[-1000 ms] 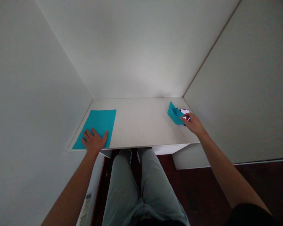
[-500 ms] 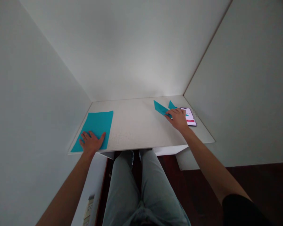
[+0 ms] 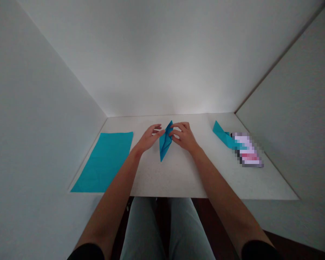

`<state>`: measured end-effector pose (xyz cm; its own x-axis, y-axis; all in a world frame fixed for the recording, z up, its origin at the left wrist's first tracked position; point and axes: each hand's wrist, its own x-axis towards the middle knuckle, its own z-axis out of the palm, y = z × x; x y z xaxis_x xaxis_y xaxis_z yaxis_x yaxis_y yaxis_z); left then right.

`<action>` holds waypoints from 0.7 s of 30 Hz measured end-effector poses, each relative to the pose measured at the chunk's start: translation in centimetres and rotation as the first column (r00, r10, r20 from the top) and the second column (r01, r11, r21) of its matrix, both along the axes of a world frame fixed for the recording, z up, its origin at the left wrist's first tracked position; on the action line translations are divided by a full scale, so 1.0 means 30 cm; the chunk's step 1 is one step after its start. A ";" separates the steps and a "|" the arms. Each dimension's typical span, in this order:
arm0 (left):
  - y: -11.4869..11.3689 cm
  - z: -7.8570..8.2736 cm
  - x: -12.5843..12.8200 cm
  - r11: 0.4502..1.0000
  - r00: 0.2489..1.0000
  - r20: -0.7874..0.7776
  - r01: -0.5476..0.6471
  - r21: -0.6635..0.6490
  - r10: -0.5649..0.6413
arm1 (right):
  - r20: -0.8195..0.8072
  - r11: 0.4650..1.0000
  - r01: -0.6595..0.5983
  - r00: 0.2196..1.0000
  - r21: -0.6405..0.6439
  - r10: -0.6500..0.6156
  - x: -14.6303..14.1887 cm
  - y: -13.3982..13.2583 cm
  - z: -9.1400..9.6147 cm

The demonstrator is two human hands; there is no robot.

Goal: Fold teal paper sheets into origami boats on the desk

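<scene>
A folded blue paper boat (image 3: pixel 165 142) is held over the middle of the white tabletop, its long pointed shape tilted lengthwise toward me. My right hand (image 3: pixel 184 135) pinches its right edge between the thumb and fingertips. On the other side is my left hand (image 3: pixel 150 138), with fingers apart and the thumb tip at the boat's left edge; whether it presses on the paper is hard to tell. A flat sheet of blue paper (image 3: pixel 105 159) lies at the left, partly covered by my left forearm.
At the right, a second folded blue paper piece (image 3: pixel 221 135) lies against a phone (image 3: pixel 247 150), which is blurred by pixelation. White walls enclose the tabletop (image 3: pixel 168 184) at the back and both sides. My legs are below its front edge.
My right hand has brought the folded paper boat from beside the phone to the middle. My left hand has left the flat sheet and come to the boat. The view has shifted closer.
</scene>
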<state>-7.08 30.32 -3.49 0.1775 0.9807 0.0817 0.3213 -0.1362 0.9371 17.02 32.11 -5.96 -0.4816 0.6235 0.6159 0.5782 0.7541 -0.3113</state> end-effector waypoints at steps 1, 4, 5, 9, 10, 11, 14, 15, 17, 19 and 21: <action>0.013 -0.020 0.019 0.999 0.999 0.000 0.036 0.002 -0.036 | -0.031 1.000 -0.002 1.000 0.000 0.002 -0.003 0.005 -0.014; 0.032 -0.071 0.056 0.996 0.996 0.024 0.088 0.000 -0.088 | -0.126 1.000 -0.021 0.992 -0.003 0.020 -0.007 0.007 -0.037; 0.034 -0.085 0.063 0.997 0.996 0.044 0.071 0.005 -0.071 | -0.146 1.000 -0.028 0.989 -0.007 0.027 -0.008 0.004 -0.038; 0.025 -0.115 0.079 0.996 0.989 0.122 -0.090 0.024 0.087 | -0.171 0.999 0.022 0.985 -0.049 -0.030 -0.021 -0.002 -0.035; 0.019 -0.116 0.084 0.993 0.984 0.135 -0.118 0.027 0.113 | -0.179 0.997 0.048 0.982 -0.055 -0.057 -0.025 -0.001 -0.035; 0.013 -0.115 0.090 0.991 0.982 0.144 -0.131 0.032 0.125 | -0.193 0.996 0.072 0.978 -0.060 -0.082 -0.029 0.001 -0.036; -0.010 -0.102 0.114 0.995 0.984 0.153 -0.093 0.043 0.086 | -0.253 0.988 0.117 0.957 -0.104 -0.140 -0.038 0.009 -0.042; -0.017 -0.097 0.122 0.997 0.987 0.150 -0.072 0.039 0.066 | -0.273 0.983 0.127 0.949 -0.132 -0.159 -0.039 0.012 -0.043; -0.027 -0.090 0.134 0.999 0.989 0.145 -0.044 0.020 0.041 | -0.309 0.969 0.141 0.930 -0.201 -0.199 -0.040 0.017 -0.043; -0.030 -0.089 0.139 0.999 0.987 0.154 -0.037 -0.008 0.038 | -0.347 0.952 0.132 0.910 -0.276 -0.227 -0.041 0.020 -0.041; -0.026 -0.094 0.137 0.999 0.985 0.164 -0.042 -0.033 0.047 | -0.397 0.931 0.088 0.887 -0.354 -0.234 -0.043 0.022 -0.039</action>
